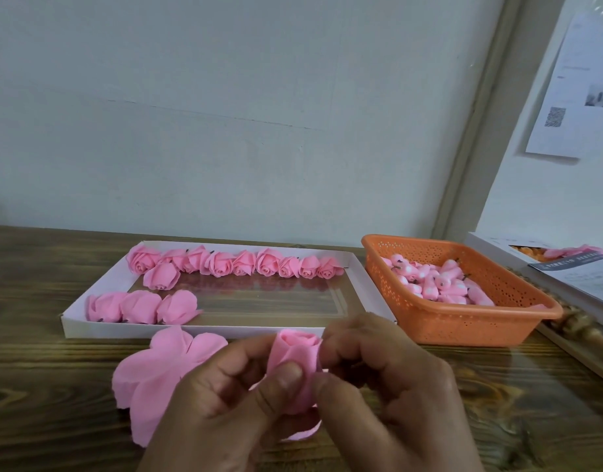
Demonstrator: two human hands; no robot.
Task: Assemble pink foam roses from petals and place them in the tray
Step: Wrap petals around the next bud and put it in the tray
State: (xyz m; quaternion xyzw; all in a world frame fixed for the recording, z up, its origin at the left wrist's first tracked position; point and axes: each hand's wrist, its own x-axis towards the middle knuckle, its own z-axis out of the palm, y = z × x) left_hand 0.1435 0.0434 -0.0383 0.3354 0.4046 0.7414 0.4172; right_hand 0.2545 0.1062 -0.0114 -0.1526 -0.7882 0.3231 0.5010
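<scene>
A half-wrapped pink foam rose [295, 352] stands upright between both hands at the bottom centre. My left hand [225, 400] grips it, thumb pressed on the front petal. My right hand [385, 379] pinches its right side with fingertips and thumb. Loose pink petals [160, 373] fan out on the table to the left, under my left hand. Behind them lies the white tray [358, 277] with a back row of several finished roses [221, 264] and three more roses [140, 306] at its front left.
An orange perforated basket [463, 325] holding several pink rose-bud cores [439, 281] stands right of the tray. A white box with papers [565, 267] lies at the far right by a wooden frame edge. A wall rises behind the wooden table [38, 369].
</scene>
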